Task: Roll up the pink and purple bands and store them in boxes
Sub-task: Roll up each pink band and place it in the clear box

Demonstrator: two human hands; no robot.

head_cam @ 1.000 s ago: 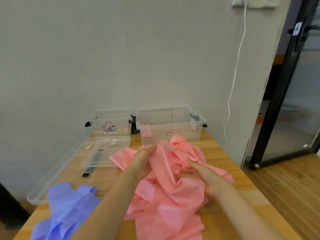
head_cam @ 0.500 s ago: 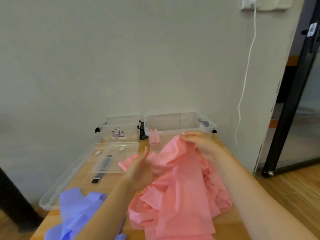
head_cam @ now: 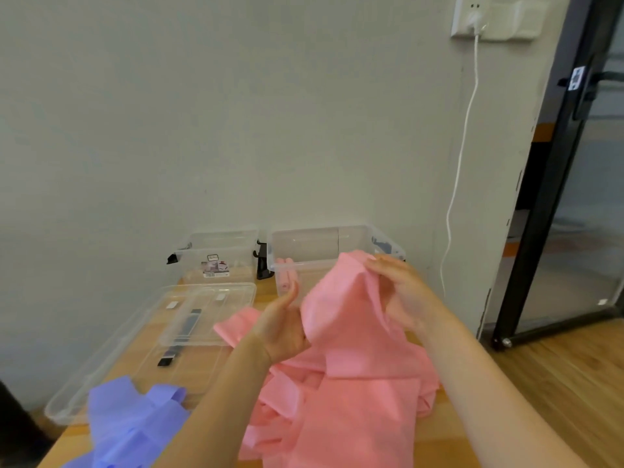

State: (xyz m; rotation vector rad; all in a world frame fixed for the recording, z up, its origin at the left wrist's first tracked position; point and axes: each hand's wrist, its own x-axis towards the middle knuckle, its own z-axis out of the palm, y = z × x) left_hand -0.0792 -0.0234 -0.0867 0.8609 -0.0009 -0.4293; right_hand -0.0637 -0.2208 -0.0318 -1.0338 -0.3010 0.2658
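Lifting a pink band [head_cam: 341, 332] off the table [head_cam: 435, 444].
Right hand [head_cam: 401, 295] pinches its raised top; left hand [head_cam: 282, 329] is relaxed, palm touching it. Purple band [head_cam: 128, 423] lies left, boxes [head_cam: 354, 243] behind.

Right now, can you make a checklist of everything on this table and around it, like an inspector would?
Surface: wooden table, mostly covered.
Job's things: pink band in a heap, one part lifted; purple band loose at near left; pink rolls in the right clear box; left clear box with a label.
Clutter: two clear lids overlapping, black latches under them.
Grip: right hand pinches the pink band's raised part; left hand open beside it.
Cables: white cable hangs from the wall socket.
Surroundings: grey wall, black-framed glass door, wood floor.
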